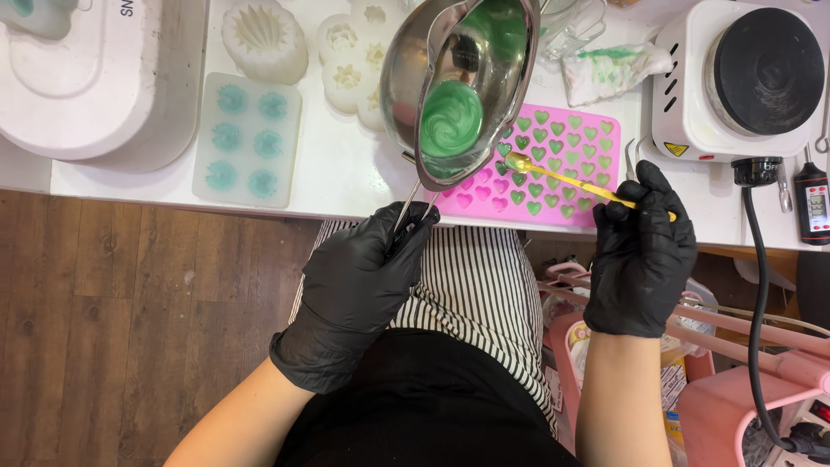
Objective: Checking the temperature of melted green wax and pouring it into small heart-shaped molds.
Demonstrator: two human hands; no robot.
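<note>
My left hand [363, 272], in a black glove, grips the wire handle of a steel melting pot [462, 82] tilted over the table edge, with green liquid pooled near its spout. My right hand [641, 251], also gloved in black, holds a small gold spoon [562, 177] whose bowl sits over a pink silicone mould [553, 164] of small hearts. Many hearts are filled green; those at the lower left are pink and unfilled.
A pale blue mould [248, 138] with green-filled cavities lies to the left, white flower-shaped moulds [264, 39] behind it. A white hot plate [743, 78] stands at the right, with a black cable [756, 285], a thermometer [813, 203] and a stained cloth [614, 69]. Pink cart below right.
</note>
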